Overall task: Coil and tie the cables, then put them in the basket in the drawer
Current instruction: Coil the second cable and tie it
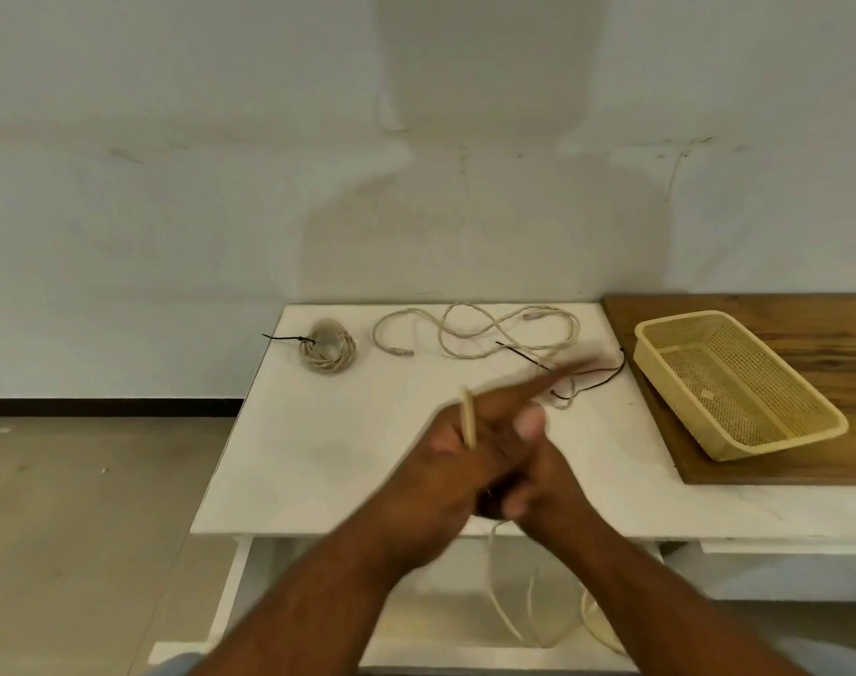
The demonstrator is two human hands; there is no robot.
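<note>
My left hand (469, 451) stretches its fingers straight toward the upper right over the white table (318, 456). A cream cable (468, 422) lies looped across its back. Just below it, my right hand (543, 485) curls its fingers round the same cable, whose slack hangs down in loops in front of the open drawer (445, 622). Both hands are blurred. A coiled cable (326, 346) tied with a dark tie lies at the back left. A loose cable (474, 334) sprawls along the back edge. The yellow basket (777, 444) sits on the right.
The basket rests on a brown wooden board (806, 324) at the table's right end. Dark tie strings (606, 375) lie near the loose cable, partly behind my left fingertips. A wall stands right behind the table, and bare floor lies to the left.
</note>
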